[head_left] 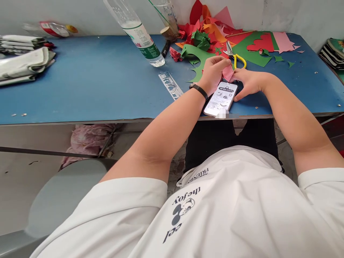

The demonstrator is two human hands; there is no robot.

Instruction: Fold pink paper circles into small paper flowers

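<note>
Together, left hand (214, 71) and right hand (248, 82) pinch pink paper (228, 72) above phone (221, 99).

The person is wearing a white short-sleeved cotton T-shirt (242, 200) bearing dark printed lettering and a cartoon mouse figure (182, 209), a slim black wristband (198, 90), and black trousers (215, 143).

Small pink paper piece (228, 72), pinched above phone.

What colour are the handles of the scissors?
Yellow; the scissors show in the head view, beyond both hands.
</note>
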